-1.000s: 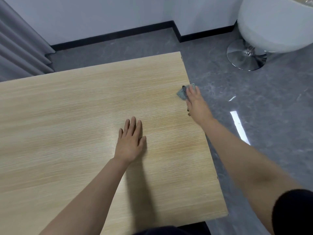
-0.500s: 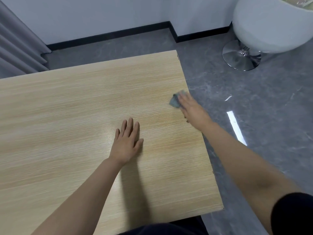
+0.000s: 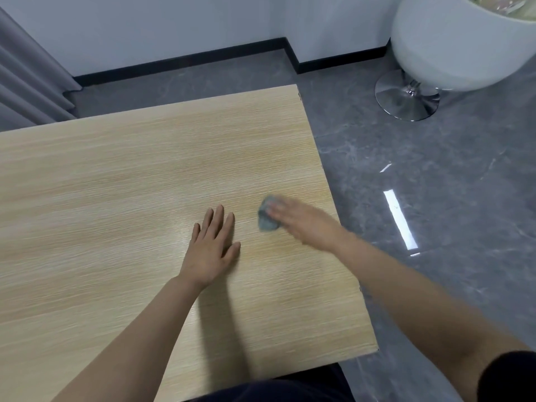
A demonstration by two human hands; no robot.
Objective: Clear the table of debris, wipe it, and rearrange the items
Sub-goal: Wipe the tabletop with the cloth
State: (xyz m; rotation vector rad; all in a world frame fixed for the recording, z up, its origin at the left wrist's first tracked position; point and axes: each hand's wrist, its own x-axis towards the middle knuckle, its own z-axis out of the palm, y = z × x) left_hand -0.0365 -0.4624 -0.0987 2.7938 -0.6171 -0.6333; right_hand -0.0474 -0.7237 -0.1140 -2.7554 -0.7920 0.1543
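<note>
The table (image 3: 145,181) shows pale wood grain with a soft sheen. The blue-grey cloth (image 3: 266,220) looks soft and matt. Grey marbled floor (image 3: 435,198) gleams glossy; the chair base (image 3: 406,100) is polished chrome.

The person is wearing a black short sleeve (image 3: 507,375), showing at the right upper arm. Both forearms are showing bare, with nothing worn at the wrists. The left hand (image 3: 210,250) and right hand (image 3: 307,224) are wearing no gloves or rings. Dark clothing (image 3: 269,387) is showing just below the wooden table (image 3: 116,184).

We see bright, even indoor light; glare strip on the glossy grey floor (image 3: 400,219); dark shadow under the left forearm; motion-blurred right hand (image 3: 304,224) and grey-blue cloth (image 3: 266,217); wide-angle bending at the edges.
</note>
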